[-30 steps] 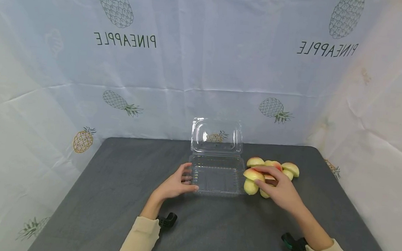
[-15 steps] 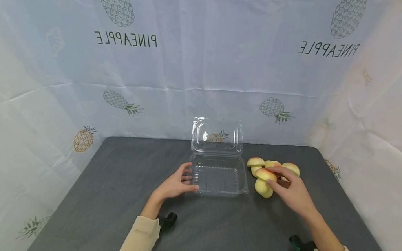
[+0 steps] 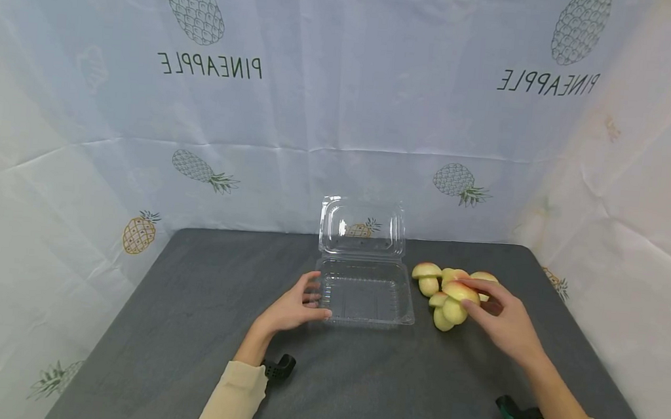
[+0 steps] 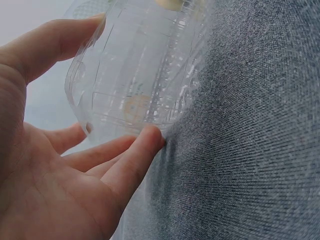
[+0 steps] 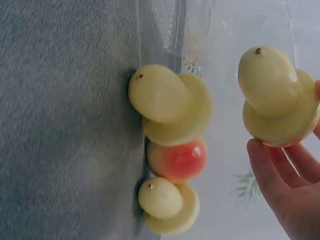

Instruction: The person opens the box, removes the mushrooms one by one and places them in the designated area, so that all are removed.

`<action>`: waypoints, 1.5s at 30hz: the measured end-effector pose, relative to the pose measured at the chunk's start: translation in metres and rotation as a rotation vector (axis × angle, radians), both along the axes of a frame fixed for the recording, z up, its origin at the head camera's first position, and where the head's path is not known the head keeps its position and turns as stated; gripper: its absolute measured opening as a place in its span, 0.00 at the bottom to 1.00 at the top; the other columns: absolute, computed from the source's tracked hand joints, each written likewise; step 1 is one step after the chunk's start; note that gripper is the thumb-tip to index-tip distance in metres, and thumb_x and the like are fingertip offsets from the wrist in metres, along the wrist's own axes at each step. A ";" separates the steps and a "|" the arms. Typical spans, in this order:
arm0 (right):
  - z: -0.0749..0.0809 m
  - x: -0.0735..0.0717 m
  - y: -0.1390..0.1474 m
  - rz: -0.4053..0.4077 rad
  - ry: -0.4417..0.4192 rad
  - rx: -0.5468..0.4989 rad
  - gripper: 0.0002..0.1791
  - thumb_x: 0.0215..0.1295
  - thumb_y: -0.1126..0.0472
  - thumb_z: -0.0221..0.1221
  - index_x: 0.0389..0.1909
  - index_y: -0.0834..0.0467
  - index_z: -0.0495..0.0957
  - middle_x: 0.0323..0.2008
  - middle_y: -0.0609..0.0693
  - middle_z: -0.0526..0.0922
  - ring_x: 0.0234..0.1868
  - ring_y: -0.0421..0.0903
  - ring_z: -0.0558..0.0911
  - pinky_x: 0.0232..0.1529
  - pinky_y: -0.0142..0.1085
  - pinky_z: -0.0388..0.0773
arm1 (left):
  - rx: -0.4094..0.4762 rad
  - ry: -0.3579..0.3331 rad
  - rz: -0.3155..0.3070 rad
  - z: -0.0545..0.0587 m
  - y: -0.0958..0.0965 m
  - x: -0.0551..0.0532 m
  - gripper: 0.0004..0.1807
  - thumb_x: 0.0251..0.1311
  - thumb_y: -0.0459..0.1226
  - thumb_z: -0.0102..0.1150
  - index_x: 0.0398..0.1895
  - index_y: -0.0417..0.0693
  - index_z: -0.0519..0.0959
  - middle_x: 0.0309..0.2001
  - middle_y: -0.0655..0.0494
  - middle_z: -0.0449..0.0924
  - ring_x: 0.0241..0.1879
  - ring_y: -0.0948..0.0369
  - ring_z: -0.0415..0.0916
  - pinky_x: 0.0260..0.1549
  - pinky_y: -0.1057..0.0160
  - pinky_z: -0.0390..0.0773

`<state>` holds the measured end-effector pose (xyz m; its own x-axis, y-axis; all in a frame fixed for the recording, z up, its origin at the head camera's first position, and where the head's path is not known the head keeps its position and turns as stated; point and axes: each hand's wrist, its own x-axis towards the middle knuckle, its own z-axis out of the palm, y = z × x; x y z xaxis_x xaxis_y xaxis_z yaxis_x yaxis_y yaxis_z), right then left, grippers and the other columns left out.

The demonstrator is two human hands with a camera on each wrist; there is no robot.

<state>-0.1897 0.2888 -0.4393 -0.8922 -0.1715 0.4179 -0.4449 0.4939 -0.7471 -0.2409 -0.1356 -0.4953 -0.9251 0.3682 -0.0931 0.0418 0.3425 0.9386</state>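
My left hand [image 3: 292, 307] holds the left side of a clear plastic clamshell container [image 3: 367, 296]. In the left wrist view, the thumb touches the container's rim [image 4: 80, 75] and the fingertips meet its lower corner. The container's lid [image 3: 362, 228] stands raised at the back. On the right, my right hand [image 3: 506, 325] pinches a yellow toy mushroom [image 3: 454, 309] with a reddish cap between thumb and fingers. The right wrist view shows this held mushroom [image 5: 270, 82] off the table, apart from the others. A similar mushroom [image 5: 160, 95] lies below it on the table.
Several more toy mushrooms [image 3: 428, 271] cluster to the right of the container on the dark grey table [image 3: 358, 376]. A white cloth [image 3: 344, 105] printed with pineapples hangs behind and at both sides. Each wrist wears a black camera mount [image 3: 280, 367].
My right hand has moved right with the held mushroom, away from the container, uncovering the mushroom in front. The left hand and container have stayed in place.
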 end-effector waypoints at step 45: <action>-0.039 -0.014 0.049 -0.168 -0.148 0.154 0.25 0.73 0.54 0.63 0.64 0.65 0.75 0.60 0.65 0.76 0.49 0.16 0.67 0.43 0.15 0.73 | 0.002 0.003 -0.001 0.003 0.000 0.001 0.53 0.60 0.42 0.74 0.82 0.49 0.49 0.75 0.38 0.56 0.70 0.39 0.65 0.65 0.40 0.71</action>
<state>-0.2033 0.3380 -0.4785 -0.9631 -0.0667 0.2609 -0.2380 0.6642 -0.7087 -0.2397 -0.1355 -0.4926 -0.9252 0.3690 -0.0892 0.0451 0.3403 0.9392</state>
